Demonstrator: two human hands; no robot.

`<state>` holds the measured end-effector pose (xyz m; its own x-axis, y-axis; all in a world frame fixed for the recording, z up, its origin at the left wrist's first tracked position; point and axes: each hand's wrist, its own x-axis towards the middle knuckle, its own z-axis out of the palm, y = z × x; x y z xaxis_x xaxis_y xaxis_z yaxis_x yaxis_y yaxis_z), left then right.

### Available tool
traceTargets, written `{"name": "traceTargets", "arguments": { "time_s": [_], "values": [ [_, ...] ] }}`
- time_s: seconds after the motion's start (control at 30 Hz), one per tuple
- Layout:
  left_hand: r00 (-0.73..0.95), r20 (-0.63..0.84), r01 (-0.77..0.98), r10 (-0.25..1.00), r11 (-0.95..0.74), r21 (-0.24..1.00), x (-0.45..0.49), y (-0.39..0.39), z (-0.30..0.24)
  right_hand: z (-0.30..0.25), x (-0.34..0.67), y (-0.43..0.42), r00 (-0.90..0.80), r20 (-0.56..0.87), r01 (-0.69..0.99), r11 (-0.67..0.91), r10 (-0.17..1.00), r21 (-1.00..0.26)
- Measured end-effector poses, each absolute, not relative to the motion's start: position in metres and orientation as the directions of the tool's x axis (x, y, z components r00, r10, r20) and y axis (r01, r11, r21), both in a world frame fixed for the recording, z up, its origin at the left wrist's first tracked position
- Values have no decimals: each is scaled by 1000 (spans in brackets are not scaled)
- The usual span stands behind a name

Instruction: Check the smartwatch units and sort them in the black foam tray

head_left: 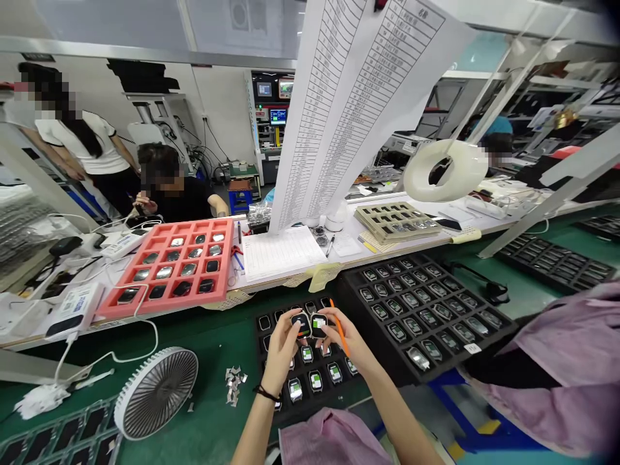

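2 watches [301, 325] held over black tray [290, 414]; L grip [282, 352] & R grip [347, 337] closed on 1 each, orange stick [340, 329] also in R.

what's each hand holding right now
Left hand: closed on a square smartwatch body.
Right hand: closed on a second smartwatch body, with an orange stick held in the same hand.

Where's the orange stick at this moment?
In the head view, the orange stick is held in the right hand, at lower centre, beside two watches raised above a black tray.
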<state>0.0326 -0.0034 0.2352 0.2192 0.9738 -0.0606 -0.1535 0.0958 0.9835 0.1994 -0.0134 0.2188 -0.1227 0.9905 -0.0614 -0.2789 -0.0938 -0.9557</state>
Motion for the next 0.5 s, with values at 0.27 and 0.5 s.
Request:
{"name": "traceTargets", "arguments": {
  "time_s": [0.27,0.5],
  "values": [
    [219,-48,-163,975,85,983,27,-11,237,227,192,-23,-89,-28,-275,-52,996,-960],
    [222,-54,-152,974,89,984,19,-20,244,230,186,-28,-80,-38,-263,-58,996,-963]
  ]
}}
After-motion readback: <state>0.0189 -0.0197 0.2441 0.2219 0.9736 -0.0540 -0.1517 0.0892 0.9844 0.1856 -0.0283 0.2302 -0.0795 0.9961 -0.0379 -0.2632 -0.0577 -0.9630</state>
